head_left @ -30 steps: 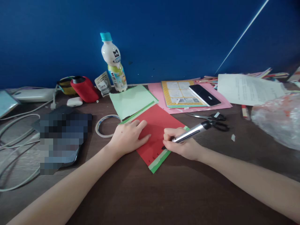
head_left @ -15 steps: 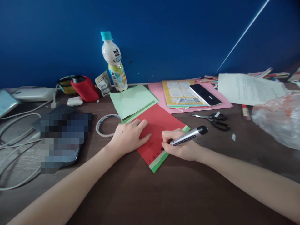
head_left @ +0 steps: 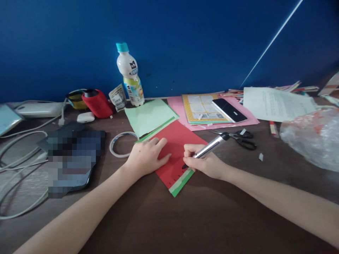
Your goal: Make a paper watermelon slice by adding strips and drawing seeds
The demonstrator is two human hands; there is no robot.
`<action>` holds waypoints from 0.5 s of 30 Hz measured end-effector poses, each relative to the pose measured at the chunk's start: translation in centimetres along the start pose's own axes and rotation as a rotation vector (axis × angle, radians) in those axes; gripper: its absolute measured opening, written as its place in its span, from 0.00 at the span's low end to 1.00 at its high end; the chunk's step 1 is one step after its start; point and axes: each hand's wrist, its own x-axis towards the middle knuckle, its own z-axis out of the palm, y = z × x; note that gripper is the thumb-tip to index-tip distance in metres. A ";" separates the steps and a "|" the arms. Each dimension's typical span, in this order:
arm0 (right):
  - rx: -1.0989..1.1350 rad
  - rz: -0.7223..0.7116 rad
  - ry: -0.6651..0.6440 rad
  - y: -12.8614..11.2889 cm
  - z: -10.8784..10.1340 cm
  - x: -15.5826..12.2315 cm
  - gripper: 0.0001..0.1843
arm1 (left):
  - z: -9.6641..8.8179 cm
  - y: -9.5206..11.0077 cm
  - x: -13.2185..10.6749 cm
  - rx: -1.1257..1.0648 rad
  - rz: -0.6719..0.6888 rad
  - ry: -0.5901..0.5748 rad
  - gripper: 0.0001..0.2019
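Observation:
A sheet of red paper [head_left: 173, 148] with green strips along two opposite edges lies on the desk in front of me. My left hand [head_left: 148, 155] rests flat on its left part, fingers spread. In my right hand [head_left: 202, 160] is a silver and black marker [head_left: 211, 146], tilted, its dark tip down at the paper near the lower right green strip [head_left: 182, 182]. A few small black marks run along the red beside that strip. My right fingers cover part of the strip.
A tape roll [head_left: 123, 144] lies left of the paper, scissors [head_left: 242, 138] to the right. Behind are light green paper [head_left: 149, 116], pink paper [head_left: 174, 104], a phone [head_left: 230, 110] and a bottle [head_left: 134, 90]. A plastic bag [head_left: 312, 137] sits far right; cables [head_left: 21, 160] sprawl left.
My right hand and the marker have shifted slightly, the marker standing a little steeper with its tip on the red. The left hand stays on the paper. The whole view has shifted slightly.

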 end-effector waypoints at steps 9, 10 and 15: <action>-0.168 -0.086 -0.008 0.9 -1.2 -0.3 0.14 | -0.1 -0.1 0.2 -0.015 0.016 -0.002 0.16; -0.175 -0.089 -0.017 0.9 -1.2 -0.3 0.14 | -0.1 -0.1 0.2 -0.015 0.012 -0.005 0.16; -0.207 -0.081 -0.046 0.9 -1.2 -0.2 0.14 | -0.3 0.1 0.3 0.001 -0.001 -0.033 0.15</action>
